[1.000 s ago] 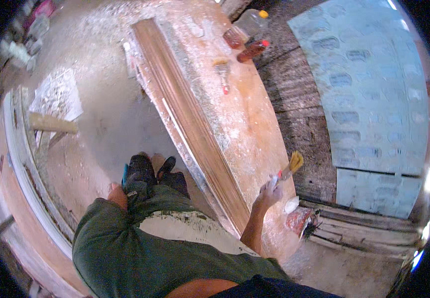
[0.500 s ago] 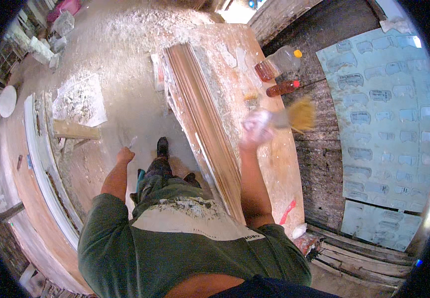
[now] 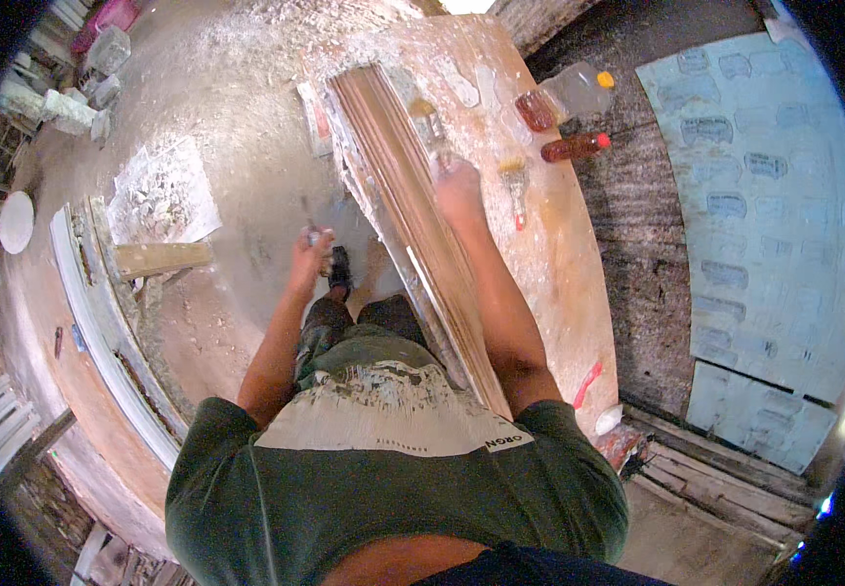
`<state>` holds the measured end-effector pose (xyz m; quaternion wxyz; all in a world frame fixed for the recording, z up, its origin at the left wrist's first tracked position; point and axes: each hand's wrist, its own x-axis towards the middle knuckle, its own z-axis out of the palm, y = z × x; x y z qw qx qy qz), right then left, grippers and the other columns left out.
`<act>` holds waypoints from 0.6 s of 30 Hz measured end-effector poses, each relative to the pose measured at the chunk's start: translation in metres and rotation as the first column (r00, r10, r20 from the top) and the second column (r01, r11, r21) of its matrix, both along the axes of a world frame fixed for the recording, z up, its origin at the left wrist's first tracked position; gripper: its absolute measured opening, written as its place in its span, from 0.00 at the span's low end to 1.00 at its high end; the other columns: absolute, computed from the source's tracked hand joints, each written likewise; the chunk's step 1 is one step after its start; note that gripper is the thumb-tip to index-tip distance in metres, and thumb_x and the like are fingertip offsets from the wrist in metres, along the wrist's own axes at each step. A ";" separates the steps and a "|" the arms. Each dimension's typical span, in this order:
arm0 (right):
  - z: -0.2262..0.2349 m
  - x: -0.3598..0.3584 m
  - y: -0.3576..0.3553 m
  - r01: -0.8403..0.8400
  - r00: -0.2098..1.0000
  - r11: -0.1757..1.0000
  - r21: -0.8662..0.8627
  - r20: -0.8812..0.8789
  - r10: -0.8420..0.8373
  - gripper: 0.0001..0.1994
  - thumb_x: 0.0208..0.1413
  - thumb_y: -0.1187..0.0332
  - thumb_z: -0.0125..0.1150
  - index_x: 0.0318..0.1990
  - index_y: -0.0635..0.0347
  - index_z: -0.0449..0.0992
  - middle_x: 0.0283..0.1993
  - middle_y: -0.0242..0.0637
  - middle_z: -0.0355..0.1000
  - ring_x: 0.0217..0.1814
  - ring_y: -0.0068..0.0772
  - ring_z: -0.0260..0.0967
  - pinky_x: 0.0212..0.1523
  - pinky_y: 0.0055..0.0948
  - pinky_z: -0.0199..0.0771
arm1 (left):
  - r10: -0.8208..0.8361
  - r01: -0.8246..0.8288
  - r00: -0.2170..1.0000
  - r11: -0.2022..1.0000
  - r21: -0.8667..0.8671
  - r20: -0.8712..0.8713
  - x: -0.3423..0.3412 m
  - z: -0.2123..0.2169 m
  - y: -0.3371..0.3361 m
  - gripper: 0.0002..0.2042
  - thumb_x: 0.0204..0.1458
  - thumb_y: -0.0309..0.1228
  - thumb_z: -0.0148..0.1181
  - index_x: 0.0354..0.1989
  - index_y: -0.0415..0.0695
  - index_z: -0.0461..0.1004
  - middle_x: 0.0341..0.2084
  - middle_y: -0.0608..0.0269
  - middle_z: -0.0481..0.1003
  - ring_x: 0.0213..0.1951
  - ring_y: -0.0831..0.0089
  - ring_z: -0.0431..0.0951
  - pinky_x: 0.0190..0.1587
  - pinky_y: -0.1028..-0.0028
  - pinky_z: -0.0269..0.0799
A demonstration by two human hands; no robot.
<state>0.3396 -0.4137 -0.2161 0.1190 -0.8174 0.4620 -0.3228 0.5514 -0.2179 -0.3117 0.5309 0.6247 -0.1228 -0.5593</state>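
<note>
My right hand point(image 3: 456, 181) is closed round a wide paintbrush point(image 3: 425, 115), its bristles pointing away from me over the right edge of a long brown ridged moulding point(image 3: 383, 137). The moulding lies lengthwise on the board-topped table point(image 3: 574, 303). My left hand point(image 3: 313, 252), left of the moulding and over the floor, is closed on a slim tool point(image 3: 307, 207) too blurred to name. A second brush point(image 3: 513, 186) with a red handle rests on the table to the right of my right hand.
At the table's far right stand out a large clear bottle point(image 3: 569, 96) with a yellow cap and a red-capped bottle point(image 3: 576, 146) of dark red liquid. A red strip point(image 3: 587, 385) lies nearer me. A splattered white sheet point(image 3: 164, 195) and a long white moulding point(image 3: 100, 332) are on the left.
My right hand has swung left with the wide brush, from the table's right edge to the moulding. My left hand has come up and right, nearer the moulding.
</note>
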 end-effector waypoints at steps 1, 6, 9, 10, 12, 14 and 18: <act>0.004 0.006 0.009 0.051 0.997 0.958 0.281 0.037 -0.064 0.17 0.60 0.61 0.47 0.30 0.68 0.71 0.22 0.50 0.68 0.23 0.53 0.64 0.30 0.47 0.64 | -0.067 0.066 0.997 0.998 0.015 0.030 -0.012 0.003 0.002 0.10 0.54 0.39 0.57 0.37 0.47 0.69 0.18 0.72 0.66 0.18 0.81 0.65 0.18 0.79 0.60; 0.096 -0.025 0.058 -0.075 0.767 0.771 0.632 0.532 -0.360 0.18 0.61 0.59 0.48 0.27 0.66 0.70 0.16 0.42 0.63 0.17 0.36 0.64 0.25 0.39 0.67 | -0.184 0.185 0.982 0.982 -0.021 0.047 -0.058 0.028 0.020 0.06 0.54 0.32 0.56 0.34 0.46 0.68 0.16 0.71 0.66 0.18 0.82 0.66 0.19 0.80 0.61; 0.053 -0.057 0.069 -0.204 0.443 0.872 0.444 0.837 -0.322 0.16 0.60 0.61 0.50 0.28 0.66 0.71 0.18 0.42 0.65 0.17 0.30 0.63 0.20 0.34 0.66 | -0.110 0.110 0.994 0.994 -0.010 -0.022 -0.088 0.020 0.042 0.05 0.54 0.31 0.55 0.34 0.45 0.68 0.19 0.69 0.68 0.19 0.81 0.67 0.20 0.79 0.62; 0.035 -0.069 0.065 -0.062 0.763 0.887 0.458 0.595 -0.254 0.16 0.59 0.61 0.51 0.28 0.67 0.72 0.21 0.47 0.68 0.21 0.38 0.66 0.25 0.36 0.68 | -0.129 0.129 0.991 0.992 -0.008 -0.021 -0.099 0.021 0.051 0.06 0.55 0.32 0.55 0.36 0.45 0.68 0.21 0.69 0.69 0.19 0.81 0.67 0.19 0.79 0.62; 0.003 -0.092 0.056 0.152 0.982 0.926 0.344 -0.161 -0.102 0.17 0.57 0.60 0.52 0.30 0.69 0.75 0.27 0.56 0.73 0.31 0.54 0.72 0.35 0.42 0.71 | -0.148 0.148 0.989 0.989 -0.003 -0.012 -0.120 0.029 0.065 0.09 0.56 0.35 0.54 0.41 0.45 0.69 0.24 0.69 0.71 0.21 0.80 0.68 0.19 0.79 0.62; 0.006 -0.114 0.083 0.006 0.949 0.935 0.354 0.293 -0.118 0.16 0.58 0.60 0.51 0.26 0.65 0.72 0.23 0.46 0.69 0.24 0.38 0.67 0.28 0.32 0.67 | -0.098 0.098 0.995 0.995 -0.022 -0.007 -0.142 0.035 0.086 0.09 0.56 0.34 0.53 0.41 0.45 0.68 0.26 0.68 0.71 0.22 0.79 0.70 0.22 0.78 0.66; 0.062 -0.164 0.161 -0.110 0.651 0.857 0.503 0.688 -0.321 0.18 0.63 0.61 0.47 0.20 0.57 0.67 0.15 0.27 0.62 0.13 0.17 0.57 0.14 0.23 0.56 | -0.078 0.074 0.990 0.997 -0.032 -0.118 -0.199 0.032 0.144 0.07 0.56 0.32 0.54 0.39 0.44 0.67 0.26 0.66 0.71 0.22 0.78 0.71 0.22 0.78 0.67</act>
